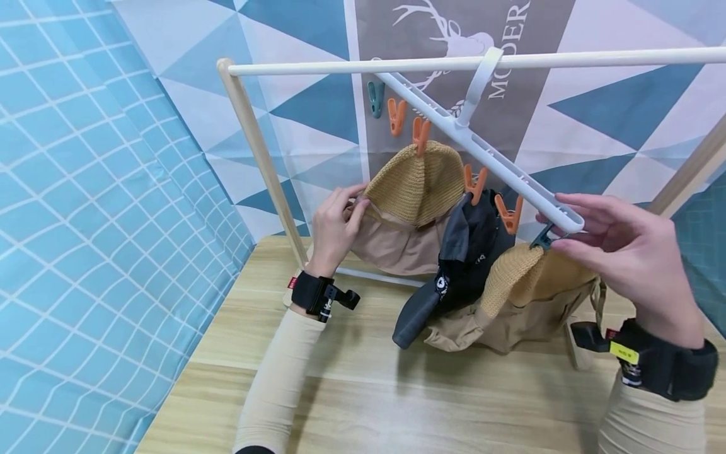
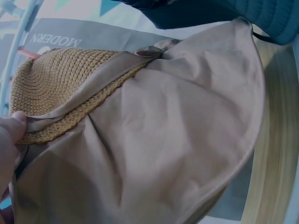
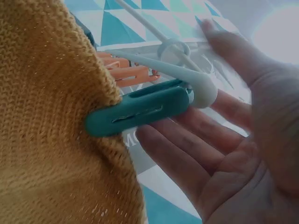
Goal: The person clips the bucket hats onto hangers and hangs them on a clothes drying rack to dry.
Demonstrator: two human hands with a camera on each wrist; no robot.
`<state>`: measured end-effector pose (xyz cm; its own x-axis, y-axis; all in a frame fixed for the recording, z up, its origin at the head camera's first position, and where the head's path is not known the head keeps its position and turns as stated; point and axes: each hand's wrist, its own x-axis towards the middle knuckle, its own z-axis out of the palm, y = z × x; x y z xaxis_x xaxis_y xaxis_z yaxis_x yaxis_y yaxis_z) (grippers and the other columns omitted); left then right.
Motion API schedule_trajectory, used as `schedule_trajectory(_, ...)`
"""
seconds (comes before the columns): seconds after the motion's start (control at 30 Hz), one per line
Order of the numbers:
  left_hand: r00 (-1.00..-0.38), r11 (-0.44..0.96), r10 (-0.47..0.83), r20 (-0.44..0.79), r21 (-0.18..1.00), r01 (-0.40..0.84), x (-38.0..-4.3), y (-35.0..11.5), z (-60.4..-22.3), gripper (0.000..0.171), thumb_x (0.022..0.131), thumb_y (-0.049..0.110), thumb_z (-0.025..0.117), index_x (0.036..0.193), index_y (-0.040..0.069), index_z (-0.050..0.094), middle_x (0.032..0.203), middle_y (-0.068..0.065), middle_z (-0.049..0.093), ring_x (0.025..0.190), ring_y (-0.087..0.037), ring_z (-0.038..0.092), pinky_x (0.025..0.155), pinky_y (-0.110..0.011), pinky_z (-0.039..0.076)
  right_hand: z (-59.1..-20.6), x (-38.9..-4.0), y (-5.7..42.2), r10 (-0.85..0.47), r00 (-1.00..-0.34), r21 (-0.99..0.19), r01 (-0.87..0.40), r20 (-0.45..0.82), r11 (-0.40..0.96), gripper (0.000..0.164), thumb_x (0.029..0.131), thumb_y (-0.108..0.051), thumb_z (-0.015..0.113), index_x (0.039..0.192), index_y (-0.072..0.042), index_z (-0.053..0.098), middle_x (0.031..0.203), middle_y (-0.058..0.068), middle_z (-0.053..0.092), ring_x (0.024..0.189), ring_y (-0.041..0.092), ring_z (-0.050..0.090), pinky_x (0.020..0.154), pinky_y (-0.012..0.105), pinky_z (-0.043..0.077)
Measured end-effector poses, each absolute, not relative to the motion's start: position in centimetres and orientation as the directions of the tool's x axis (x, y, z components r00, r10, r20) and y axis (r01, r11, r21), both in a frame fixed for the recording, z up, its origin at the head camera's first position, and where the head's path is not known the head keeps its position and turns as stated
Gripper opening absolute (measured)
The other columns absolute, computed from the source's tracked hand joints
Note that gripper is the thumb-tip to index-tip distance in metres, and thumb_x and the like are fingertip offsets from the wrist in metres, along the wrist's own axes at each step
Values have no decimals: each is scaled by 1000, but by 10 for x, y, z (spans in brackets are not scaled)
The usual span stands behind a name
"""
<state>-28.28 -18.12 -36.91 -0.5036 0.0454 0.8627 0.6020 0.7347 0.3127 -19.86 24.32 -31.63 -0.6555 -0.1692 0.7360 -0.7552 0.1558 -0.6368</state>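
Observation:
My left hand (image 1: 334,227) pinches the edge of a sun hat (image 1: 391,195) with a tan knitted crown and a beige cloth brim, its thumb on the hat band in the left wrist view. An orange clip (image 1: 421,135) grips that crown from a white clip hanger (image 1: 510,171). At the hanger's near end is my right hand (image 1: 635,252), its fingers behind the hanger tip and thumb apart in the right wrist view. Beside those fingers, a teal clip (image 3: 140,109) bites a second knitted sun hat (image 3: 46,126). A dark baseball cap (image 1: 473,236) hangs between the two hats.
The hanger's hook (image 1: 479,88) loops over a white rod (image 1: 317,67) on a wooden-legged rack (image 1: 255,139). Other clips, orange (image 1: 396,116) and teal (image 1: 375,99), dangle at the far end. Below is a wood-grain table (image 1: 363,391); patterned cloth (image 1: 306,38) hangs behind.

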Motion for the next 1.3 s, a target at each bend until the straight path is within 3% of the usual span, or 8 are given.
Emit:
schedule_trajectory(0.17, -518, 707, -1, 855, 367, 605, -277, -179, -372, 25, 109, 19, 76, 126, 3, 80, 107, -17, 82, 89, -33, 80, 80, -47, 63, -323, -193, 241, -47, -660, -606, -714, 750, 351, 49, 88, 24, 79, 136, 12, 75, 112, -24, 85, 96, -9, 82, 80, 7, 59)
schedule_trajectory(0.43, -553, 695, -28, 833, 414, 588, -271, -174, -378, 21, 107, 17, 78, 123, 2, 82, 108, -18, 84, 86, -32, 80, 77, -44, 63, -322, -190, 236, 92, -640, -647, -758, 762, 85, 36, 93, 22, 76, 129, 21, 73, 107, -4, 90, 91, 2, 86, 82, 12, 62)
schedule_trajectory(0.6, -574, 704, -26, 819, 422, 571, -270, -171, -382, 20, 108, 18, 77, 121, 3, 82, 111, -17, 84, 85, -30, 79, 75, -40, 61, -323, -190, 235, 145, -615, -629, -774, 775, 77, 33, 93, 20, 77, 125, 23, 74, 105, -3, 90, 90, 2, 86, 82, 13, 63)
schedule_trajectory(0.77, -586, 706, -24, 810, 429, 564, -270, -170, -384, 19, 108, 18, 77, 120, 4, 82, 114, -17, 84, 89, -32, 82, 79, -45, 65, -315, -190, 235, 181, -604, -626, -770, 776, 118, 33, 94, 16, 80, 126, 21, 75, 110, -4, 89, 92, 1, 85, 81, 11, 61)
schedule_trajectory(1.1, -620, 723, -22, 784, 441, 532, -267, -175, -383, 18, 108, 19, 76, 119, 6, 82, 116, -16, 85, 93, -33, 83, 83, -46, 67, -298, -192, 236, 177, -638, -654, -756, 749, 42, 39, 95, 17, 78, 133, 18, 73, 114, -4, 89, 100, 2, 86, 89, 12, 60)
schedule_trajectory(1.3, -620, 724, -22, 784, 440, 531, -262, -182, -383, 16, 107, 15, 77, 118, 5, 82, 116, -17, 85, 93, -33, 84, 81, -46, 69, -292, -201, 231, 196, -639, -655, -755, 744, 26, 36, 93, 15, 81, 129, 18, 75, 107, -3, 90, 93, 2, 86, 82, 9, 60)
